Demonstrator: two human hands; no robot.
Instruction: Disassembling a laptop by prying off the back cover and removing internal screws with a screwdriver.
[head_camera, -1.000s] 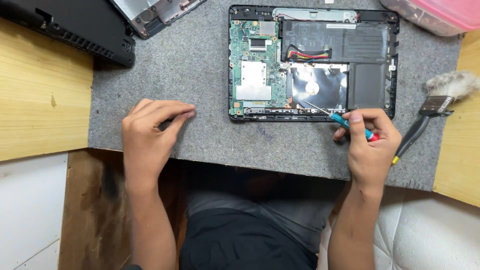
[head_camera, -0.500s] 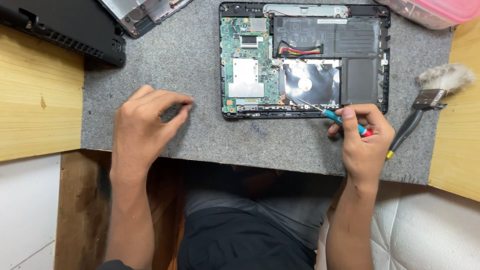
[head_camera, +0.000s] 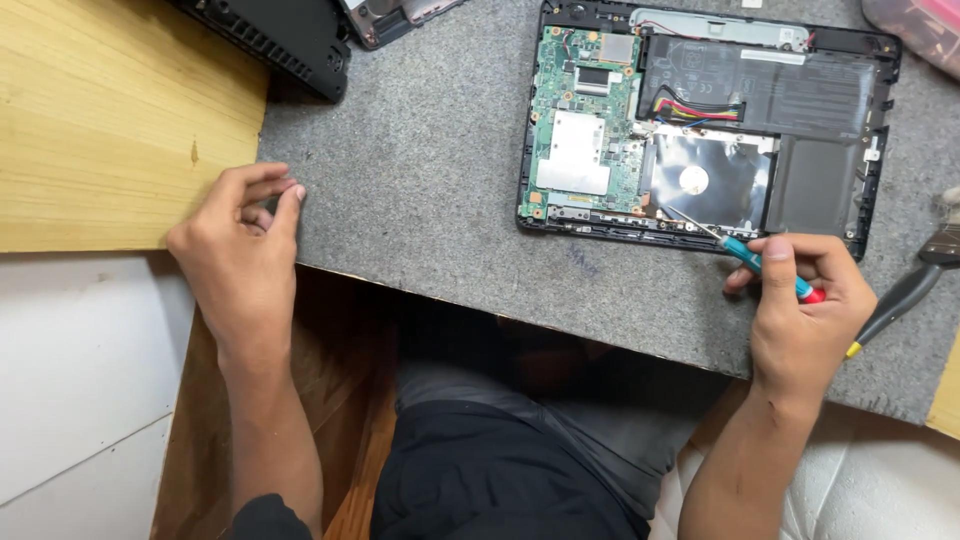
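An opened laptop base (head_camera: 705, 125) lies on a grey felt mat (head_camera: 420, 190), showing a green circuit board, a silver drive and a black battery. My right hand (head_camera: 805, 320) grips a small screwdriver (head_camera: 745, 255) with a teal and red handle; its thin tip points at the drive's lower left corner. My left hand (head_camera: 240, 250) rests at the mat's left edge, fingertips pinched together; whether anything small sits between them I cannot tell.
A black laptop cover (head_camera: 275, 35) and another grey part lie at the mat's far left. A brush with a black handle (head_camera: 905, 295) rests at the right edge. Bare wooden tabletop (head_camera: 110, 120) lies left of the mat. My lap is below.
The view has shifted, so everything sits further right and lower. My left hand stays pinched at the mat's edge. My right hand keeps the screwdriver at the drive.
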